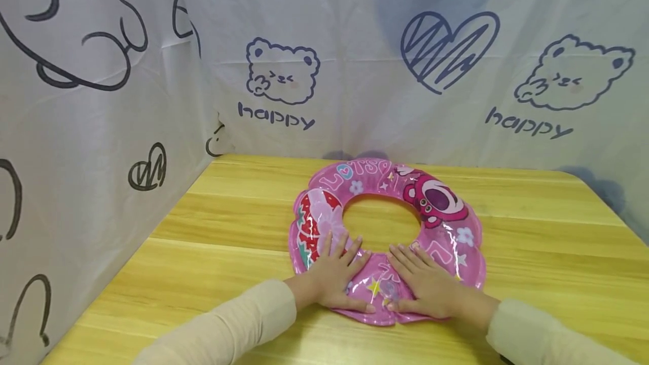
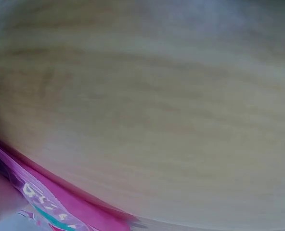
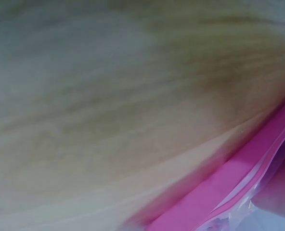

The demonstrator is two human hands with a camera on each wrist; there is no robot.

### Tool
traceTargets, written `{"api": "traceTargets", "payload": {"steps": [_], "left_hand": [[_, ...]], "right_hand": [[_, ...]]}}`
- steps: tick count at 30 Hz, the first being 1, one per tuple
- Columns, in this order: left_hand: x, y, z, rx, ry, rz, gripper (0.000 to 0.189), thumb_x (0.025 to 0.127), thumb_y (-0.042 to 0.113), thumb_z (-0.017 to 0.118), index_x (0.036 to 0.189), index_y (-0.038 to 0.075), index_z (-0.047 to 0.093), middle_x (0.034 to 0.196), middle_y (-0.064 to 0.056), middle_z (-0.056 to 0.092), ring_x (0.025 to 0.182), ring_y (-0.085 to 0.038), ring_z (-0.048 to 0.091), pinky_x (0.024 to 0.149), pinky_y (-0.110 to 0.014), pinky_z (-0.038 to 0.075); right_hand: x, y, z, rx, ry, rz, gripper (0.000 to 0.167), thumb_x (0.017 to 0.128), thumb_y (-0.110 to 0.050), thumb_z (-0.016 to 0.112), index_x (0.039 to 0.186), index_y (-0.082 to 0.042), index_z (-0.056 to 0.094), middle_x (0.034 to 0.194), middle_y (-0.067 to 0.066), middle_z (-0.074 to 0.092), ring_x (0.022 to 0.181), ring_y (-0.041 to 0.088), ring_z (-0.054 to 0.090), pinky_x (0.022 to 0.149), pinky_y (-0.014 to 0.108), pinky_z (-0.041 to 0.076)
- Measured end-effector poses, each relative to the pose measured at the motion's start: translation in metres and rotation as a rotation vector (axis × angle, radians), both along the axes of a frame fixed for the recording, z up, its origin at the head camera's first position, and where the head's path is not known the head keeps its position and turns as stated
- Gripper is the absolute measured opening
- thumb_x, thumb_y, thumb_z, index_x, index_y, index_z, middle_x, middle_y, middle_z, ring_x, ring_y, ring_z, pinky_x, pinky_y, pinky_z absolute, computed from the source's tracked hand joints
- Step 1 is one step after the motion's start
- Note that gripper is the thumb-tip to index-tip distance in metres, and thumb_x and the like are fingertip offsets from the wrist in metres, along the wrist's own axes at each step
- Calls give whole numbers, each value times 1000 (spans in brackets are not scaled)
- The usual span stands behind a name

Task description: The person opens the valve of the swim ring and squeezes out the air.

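Observation:
A pink inflatable swim ring (image 1: 370, 176) printed with strawberries, stars, flowers and a bear lies on the wooden table. My left hand (image 1: 334, 277) rests on its near left part, fingers spread and straight, thumb pointing inward. On the near right part lies my right hand (image 1: 428, 286), fingers extended toward the ring's hole. Both thumbs rest near the ring's front edge, with a star print showing between the hands. In the left wrist view a strip of the ring (image 2: 80, 207) shows at lower left; the right wrist view has its pink edge (image 3: 214, 187) at lower right.
The wood-grained table (image 1: 228, 218) extends around the ring on all sides. Behind it hangs a white curtain (image 1: 355, 100) with bear and heart drawings, and a similar white cloth (image 1: 91, 145) runs along the left side.

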State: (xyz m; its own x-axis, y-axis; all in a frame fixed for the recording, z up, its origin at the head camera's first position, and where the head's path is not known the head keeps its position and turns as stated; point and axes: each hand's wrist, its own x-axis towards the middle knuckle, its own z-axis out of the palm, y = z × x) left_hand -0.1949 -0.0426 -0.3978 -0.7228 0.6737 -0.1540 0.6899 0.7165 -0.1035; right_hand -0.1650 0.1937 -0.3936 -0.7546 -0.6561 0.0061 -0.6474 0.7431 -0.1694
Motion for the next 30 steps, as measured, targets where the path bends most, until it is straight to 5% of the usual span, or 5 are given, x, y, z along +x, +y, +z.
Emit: {"api": "traceTargets", "payload": {"steps": [12,16,19,22,30], "left_hand": [[-4,-7,-1,-4,65,-63,106,73,84,34,150,14,11,157,-12,6,144,-37,4,114,-58,2],[-9,-14,0,42,108,-119,111,72,84,38,150,11,10,157,-13,9,143,-38,6,114,-59,3],[-14,-20,0,71,146,-156,112,70,85,41,149,10,15,156,-15,12,143,-38,8,113,-60,6],[-19,-26,4,77,175,-178,110,68,85,43,147,12,23,156,-16,15,143,-37,9,113,-60,7],[-30,-42,15,104,44,-118,103,70,80,50,147,16,27,157,-16,8,144,-38,1,116,-55,1]], "right_hand": [[2,0,-5,-40,52,-30,91,82,-67,48,143,0,32,151,19,27,139,39,24,107,13,-21],[4,1,-1,-85,1,-52,92,82,-66,50,145,-2,28,153,17,23,140,38,21,118,36,4],[7,1,5,-86,-21,-37,90,83,-66,49,145,-5,29,152,16,26,139,38,23,111,51,24],[9,0,11,-86,-78,-29,88,83,-66,48,145,-7,30,151,15,28,139,36,25,110,53,27],[9,6,25,-83,-98,22,80,85,-62,49,142,-7,37,147,16,36,135,39,32,106,55,33]]}}
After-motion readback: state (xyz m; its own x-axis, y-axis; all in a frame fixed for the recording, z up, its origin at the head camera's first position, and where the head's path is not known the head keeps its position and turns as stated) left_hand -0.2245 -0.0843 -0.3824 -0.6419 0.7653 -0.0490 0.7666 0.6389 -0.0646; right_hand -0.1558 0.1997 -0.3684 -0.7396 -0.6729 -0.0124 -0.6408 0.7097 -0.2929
